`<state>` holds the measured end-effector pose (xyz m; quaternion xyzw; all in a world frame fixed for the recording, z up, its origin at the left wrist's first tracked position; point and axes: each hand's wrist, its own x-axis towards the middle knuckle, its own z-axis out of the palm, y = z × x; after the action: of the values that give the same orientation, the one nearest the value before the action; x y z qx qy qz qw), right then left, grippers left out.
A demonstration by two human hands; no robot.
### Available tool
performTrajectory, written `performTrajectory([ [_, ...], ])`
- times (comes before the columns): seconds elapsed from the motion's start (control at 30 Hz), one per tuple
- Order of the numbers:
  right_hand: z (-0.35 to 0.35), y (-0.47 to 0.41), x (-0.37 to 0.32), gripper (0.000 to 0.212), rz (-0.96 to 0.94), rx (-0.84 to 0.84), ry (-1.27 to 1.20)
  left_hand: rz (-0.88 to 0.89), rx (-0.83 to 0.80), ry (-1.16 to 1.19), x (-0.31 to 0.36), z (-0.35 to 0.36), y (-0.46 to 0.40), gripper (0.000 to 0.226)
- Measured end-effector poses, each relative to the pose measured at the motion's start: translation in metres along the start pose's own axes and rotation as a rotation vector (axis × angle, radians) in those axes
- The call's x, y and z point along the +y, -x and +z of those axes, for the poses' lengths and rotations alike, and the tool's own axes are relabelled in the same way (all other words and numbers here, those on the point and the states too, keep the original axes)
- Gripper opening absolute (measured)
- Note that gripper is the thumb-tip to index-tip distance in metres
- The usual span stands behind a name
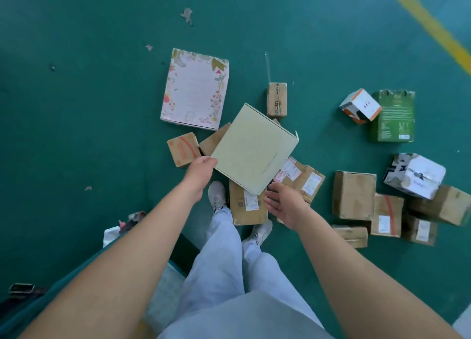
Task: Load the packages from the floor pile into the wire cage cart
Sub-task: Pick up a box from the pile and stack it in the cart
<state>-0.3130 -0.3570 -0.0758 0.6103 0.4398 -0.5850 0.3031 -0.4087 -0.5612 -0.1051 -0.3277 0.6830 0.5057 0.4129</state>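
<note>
My left hand (201, 169) grips the near-left corner of a flat pale green box (254, 148), held above the floor pile. Just below the box's near edge, my right hand (283, 206) hovers with straight, spread fingers and holds nothing. Under the box lie several brown cardboard packages (248, 208) with white labels. A large floral box (195, 88) lies flat on the floor beyond. The wire cage cart is not in view.
More packages sit on the green floor (76, 109) to the right: a brown box (354, 196), a white wrapped parcel (414, 175), a green box (393, 115) and an orange-and-white cube (360, 105). A yellow floor line (430, 25) crosses the top right. My feet stand beside the pile.
</note>
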Motion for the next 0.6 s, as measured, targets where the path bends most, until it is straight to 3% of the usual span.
performTrajectory([
  [0.07, 0.008, -0.008, -0.010, 0.029, -0.032, -0.027, 0.001, 0.009, -0.009, -0.005, 0.008, 0.000, -0.006, 0.021],
  [0.2, 0.040, -0.033, -0.030, 0.030, -0.086, -0.106, 0.038, 0.038, 0.038, 0.032, 0.012, -0.015, -0.022, 0.038],
  [0.33, 0.088, -0.064, -0.043, 0.029, -0.100, -0.167, 0.094, 0.026, 0.085, 0.014, 0.003, -0.049, -0.063, 0.034],
  [0.6, 0.215, -0.233, -0.079, 0.029, -0.037, -0.176, 0.119, -0.081, 0.164, 0.003, -0.005, -0.120, -0.275, 0.040],
])
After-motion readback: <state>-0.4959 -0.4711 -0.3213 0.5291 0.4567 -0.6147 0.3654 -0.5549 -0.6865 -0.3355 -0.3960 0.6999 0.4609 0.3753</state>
